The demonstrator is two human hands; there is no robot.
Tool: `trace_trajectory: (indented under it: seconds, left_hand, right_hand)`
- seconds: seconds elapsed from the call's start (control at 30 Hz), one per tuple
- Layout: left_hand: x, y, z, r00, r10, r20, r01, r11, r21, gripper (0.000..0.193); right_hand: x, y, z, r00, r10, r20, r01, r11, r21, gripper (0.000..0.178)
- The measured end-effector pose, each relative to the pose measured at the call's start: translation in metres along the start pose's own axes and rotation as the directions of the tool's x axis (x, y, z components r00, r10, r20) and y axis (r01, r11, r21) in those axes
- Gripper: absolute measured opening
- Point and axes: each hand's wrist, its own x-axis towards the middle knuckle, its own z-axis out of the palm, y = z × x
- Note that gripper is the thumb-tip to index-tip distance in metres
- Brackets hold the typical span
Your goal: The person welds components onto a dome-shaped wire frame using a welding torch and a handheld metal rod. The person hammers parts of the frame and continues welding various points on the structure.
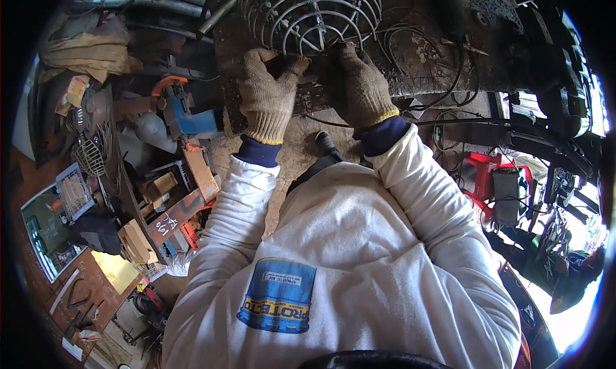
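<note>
A domed cage of bent metal wire (pixel 316 9) rests at the near edge of a dark, worn workbench (pixel 420 83). Both my hands wear knitted beige work gloves with yellow cuff edges. At the cage's near left rim, my left hand (pixel 268 93) is closed with curled fingers, its thumb pointing right along the edge. My right hand (pixel 369 86) grips the near right rim, thumb uppermost; its other fingers are mostly hidden beneath. Between the hands, the bench edge is in dark shadow.
Right of the cage lie a dark power tool (pixel 449 13) and its looping black cable (pixel 457 80). A blue and orange metal tool (pixel 191 120) stands left of my left arm. Metal pipes (pixel 154 4) and a tan cloth (pixel 96 51) are at upper left. A red plastic chair (pixel 480 176) is at right.
</note>
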Motion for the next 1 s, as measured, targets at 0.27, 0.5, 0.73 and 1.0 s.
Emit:
trace_trajectory:
  seconds: [0.27,0.5,0.73,1.0]
  left_hand:
    - [-0.010,0.004,-0.004,0.999,-0.023,-0.025,0.022,0.998,-0.056,0.046]
    - [-0.012,-0.004,0.004,0.995,0.000,-0.098,-0.002,1.000,-0.021,0.053]
    - [-0.005,-0.004,0.005,0.996,-0.079,-0.043,0.079,0.997,-0.001,0.059]
    - [-0.002,0.000,0.002,0.992,-0.120,0.035,0.121,0.992,-0.039,0.059]
  right_hand:
    - [-0.001,-0.001,-0.003,0.950,0.271,0.153,-0.305,0.704,0.642,0.033]
    - [-0.001,-0.001,-0.005,0.982,0.135,0.130,-0.170,0.933,0.316,0.033]
    - [-0.003,-0.012,0.011,0.937,0.349,-0.030,-0.267,0.769,0.581,0.031]
    - [-0.002,0.012,-0.004,0.998,0.060,0.013,-0.061,0.965,0.254,0.024]
